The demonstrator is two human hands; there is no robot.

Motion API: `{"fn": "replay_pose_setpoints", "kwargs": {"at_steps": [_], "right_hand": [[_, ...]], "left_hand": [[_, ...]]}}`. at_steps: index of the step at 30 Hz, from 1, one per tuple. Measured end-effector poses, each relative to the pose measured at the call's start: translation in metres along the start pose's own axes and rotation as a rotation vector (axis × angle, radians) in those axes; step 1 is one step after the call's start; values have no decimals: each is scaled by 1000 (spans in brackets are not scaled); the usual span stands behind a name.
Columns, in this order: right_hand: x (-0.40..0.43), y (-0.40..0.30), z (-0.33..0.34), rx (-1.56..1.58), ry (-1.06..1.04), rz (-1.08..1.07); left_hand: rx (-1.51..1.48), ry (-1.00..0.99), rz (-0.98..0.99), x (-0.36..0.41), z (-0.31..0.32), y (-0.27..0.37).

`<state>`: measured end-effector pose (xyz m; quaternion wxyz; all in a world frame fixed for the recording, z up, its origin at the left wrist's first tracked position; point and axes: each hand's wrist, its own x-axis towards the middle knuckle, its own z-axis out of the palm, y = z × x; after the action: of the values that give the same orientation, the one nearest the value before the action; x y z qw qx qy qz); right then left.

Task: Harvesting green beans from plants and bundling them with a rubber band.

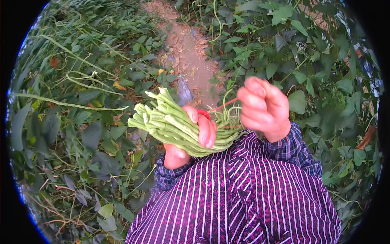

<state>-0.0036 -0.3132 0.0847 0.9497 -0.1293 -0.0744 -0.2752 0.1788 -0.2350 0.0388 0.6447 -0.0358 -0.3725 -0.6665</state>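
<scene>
A thick bundle of long green beans point(170, 122) lies across my left hand point(205, 129), whose fingers curl over the top while the thumb shows below. The cut ends fan out to the left, and the thin tips curl on the right. Something red, perhaps a band or tie point(203, 114), crosses the bundle beside my left fingers. From there a thin red string point(225, 105) runs taut to my right hand point(264, 106), which is closed on it, raised to the right of the bundle and slightly blurred.
Leafy bean vines point(100, 131) crowd the left, with a few long beans point(73, 104) hanging among them. More vines point(304, 73) rise on the right. A dirt path point(198, 70) with dry leaves and a piece of plastic film point(184, 91) runs between them.
</scene>
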Motion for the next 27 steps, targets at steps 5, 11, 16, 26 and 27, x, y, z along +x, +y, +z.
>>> {"fn": "replay_pose_setpoints", "kwargs": {"at_steps": [5,11,16,26,27], "right_hand": [[-34,20,-8,-269,-187,300],[-10,-15,27,-693,-194,-462],[-4,-7,7,-1098,198,-238],[-13,-3,19,-1437,-87,36],[-12,-5,19,-1433,-80,41]], "left_hand": [[-83,-131,-150,17,-10,-10],[-93,-27,-252,18,-10,-13],[160,7,-523,34,-5,-12],[280,186,-1020,47,32,3],[105,305,-997,42,31,4]]}}
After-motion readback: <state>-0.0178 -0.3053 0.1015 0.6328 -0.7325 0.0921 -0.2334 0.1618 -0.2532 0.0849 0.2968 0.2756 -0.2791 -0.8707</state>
